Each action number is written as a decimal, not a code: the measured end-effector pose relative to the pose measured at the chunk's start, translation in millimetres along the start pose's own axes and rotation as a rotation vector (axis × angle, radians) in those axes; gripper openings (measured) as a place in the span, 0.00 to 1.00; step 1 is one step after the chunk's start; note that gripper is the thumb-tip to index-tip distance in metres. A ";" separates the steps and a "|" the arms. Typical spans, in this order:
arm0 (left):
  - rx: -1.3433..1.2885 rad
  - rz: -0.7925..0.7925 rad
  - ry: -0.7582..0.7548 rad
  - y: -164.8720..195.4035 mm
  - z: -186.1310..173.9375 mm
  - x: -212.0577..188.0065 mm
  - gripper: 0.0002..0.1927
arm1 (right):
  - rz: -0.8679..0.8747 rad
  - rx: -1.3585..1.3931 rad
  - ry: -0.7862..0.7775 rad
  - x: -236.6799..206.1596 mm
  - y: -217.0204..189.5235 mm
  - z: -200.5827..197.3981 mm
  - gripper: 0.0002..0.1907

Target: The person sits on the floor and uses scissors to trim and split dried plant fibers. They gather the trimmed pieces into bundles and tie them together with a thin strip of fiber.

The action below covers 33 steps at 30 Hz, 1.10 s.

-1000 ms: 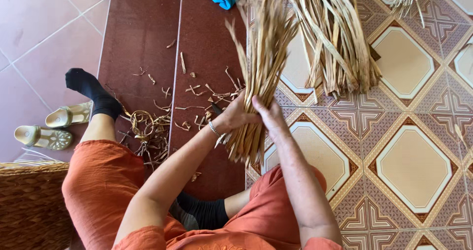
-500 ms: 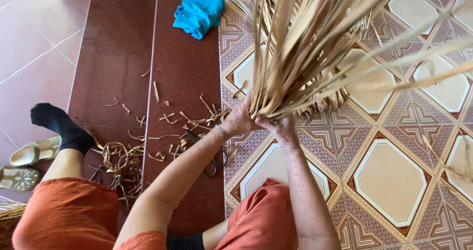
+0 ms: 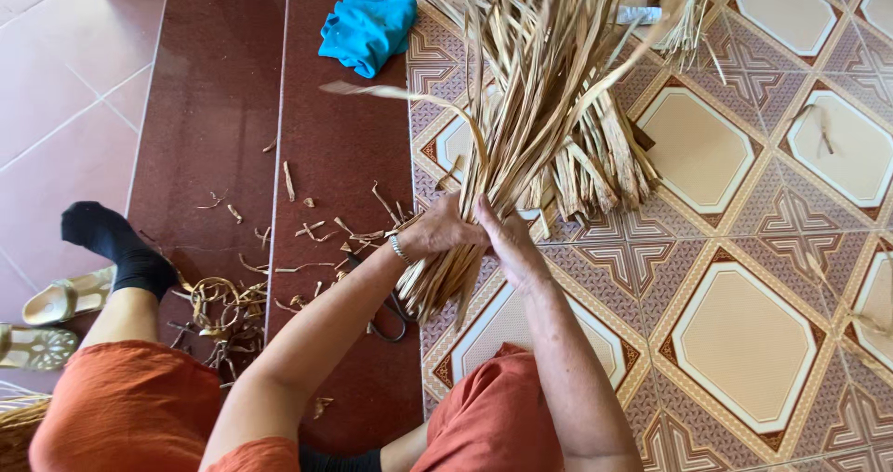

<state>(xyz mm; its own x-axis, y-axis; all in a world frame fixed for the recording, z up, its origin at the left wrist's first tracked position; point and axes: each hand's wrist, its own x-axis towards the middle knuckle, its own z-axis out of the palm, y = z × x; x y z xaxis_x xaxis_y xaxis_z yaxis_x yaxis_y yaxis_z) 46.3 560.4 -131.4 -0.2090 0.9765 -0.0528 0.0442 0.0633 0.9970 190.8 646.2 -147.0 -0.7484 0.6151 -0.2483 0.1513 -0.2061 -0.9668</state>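
- While the person sat on the floor (image 3: 744,342) in orange trousers, low in the frame, both forearms reached up toward the middle of the picture.
- The left hand (image 3: 445,232) was closed around a bundle of dried straw-coloured strips (image 3: 521,146), gripping it near its lower end; a bracelet (image 3: 398,247) showed at that wrist.
- The right hand (image 3: 507,241) was wrapped around the same bundle from the other side, touching the left hand, so neither hand was the nearer one.
- The bundle's long axis ran from lower left to upper right: short ends stuck out below the hands, and the long part fanned upward and away toward the top of the frame.
- Left of the hands, scraps (image 3: 307,230) and a coil of strips (image 3: 219,305) lay on the dark red tiles.
- Behind the bundle lay a heap of loose strips (image 3: 605,170).
- Farthest off, at upper left, sat a crumpled blue cloth (image 3: 367,27).
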 end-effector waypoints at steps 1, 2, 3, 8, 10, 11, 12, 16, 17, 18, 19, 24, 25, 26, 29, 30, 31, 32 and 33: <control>-0.100 -0.079 -0.012 -3.4 0.5 -12.6 0.42 | 0.046 0.046 -0.035 -8.0 7.8 8.9 0.44; -0.205 -0.165 -0.027 -10.1 4.8 -27.6 0.43 | 0.100 0.092 -0.066 -19.4 18.5 18.1 0.48; -0.167 -0.338 -0.001 -19.2 9.7 -43.9 0.36 | 0.193 0.205 -0.075 -29.9 30.6 29.8 0.49; -0.142 -0.603 0.141 -61.4 12.6 -110.6 0.17 | 0.397 0.571 -0.100 -62.0 73.5 88.0 0.53; -0.149 -0.611 0.189 -66.7 6.5 -119.2 0.15 | 0.372 0.545 -0.120 -64.6 74.0 93.7 0.52; -0.157 -0.612 0.213 -66.3 3.3 -121.9 0.13 | 0.360 0.528 -0.130 -65.7 71.7 93.4 0.52; -0.221 -0.614 0.224 -64.4 0.0 -122.9 0.13 | 0.338 0.536 -0.170 -66.8 68.7 90.4 0.51; -0.499 -0.541 0.260 -49.4 -20.6 -119.9 0.12 | 0.298 0.410 -0.180 -62.3 58.3 68.6 0.46; -0.583 -0.523 0.259 -47.0 -22.0 -122.3 0.11 | 0.320 0.341 -0.132 -64.9 59.9 62.5 0.45; -0.582 -0.526 0.244 -45.0 -23.9 -124.2 0.11 | 0.254 0.284 -0.056 -66.5 62.3 57.2 0.41; -0.582 -0.528 0.229 -43.6 -26.2 -125.7 0.10 | 0.187 0.225 0.018 -66.6 65.5 52.9 0.37; -0.335 -0.572 0.246 -43.4 -19.7 -132.5 0.10 | -0.125 0.066 0.208 -64.8 79.8 44.4 0.20; -0.370 -0.615 0.251 -44.2 -18.6 -133.5 0.11 | -0.105 0.005 0.209 -63.8 82.5 49.1 0.19; -0.412 -0.664 0.258 -45.3 -16.9 -135.2 0.12 | -0.076 -0.058 0.206 -64.3 85.0 53.9 0.18; -0.485 -0.650 0.203 -50.6 -14.5 -139.3 0.13 | -0.063 -0.230 0.100 -63.9 88.0 66.7 0.17; -0.515 -0.619 0.185 -52.9 -15.0 -139.9 0.14 | -0.019 -0.177 0.095 -63.8 90.6 68.3 0.15; -0.551 -0.591 0.166 -55.6 -14.1 -141.4 0.15 | 0.030 -0.126 0.091 -65.2 92.7 67.9 0.14; -0.596 -0.567 0.154 -58.6 -13.2 -143.5 0.16 | 0.087 -0.081 0.080 -66.0 94.2 67.5 0.12; -0.660 -0.558 0.133 -61.6 -13.7 -145.0 0.16 | 0.091 -0.032 0.048 -65.9 95.3 66.3 0.11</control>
<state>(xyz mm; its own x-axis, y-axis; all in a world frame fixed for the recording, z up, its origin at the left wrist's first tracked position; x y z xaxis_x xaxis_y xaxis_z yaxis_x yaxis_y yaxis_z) 60.5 412.1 -184.4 -0.1452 0.8036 -0.5772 -0.6644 0.3531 0.6587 211.7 535.5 -218.7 -0.6987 0.6309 -0.3373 0.2387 -0.2389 -0.9412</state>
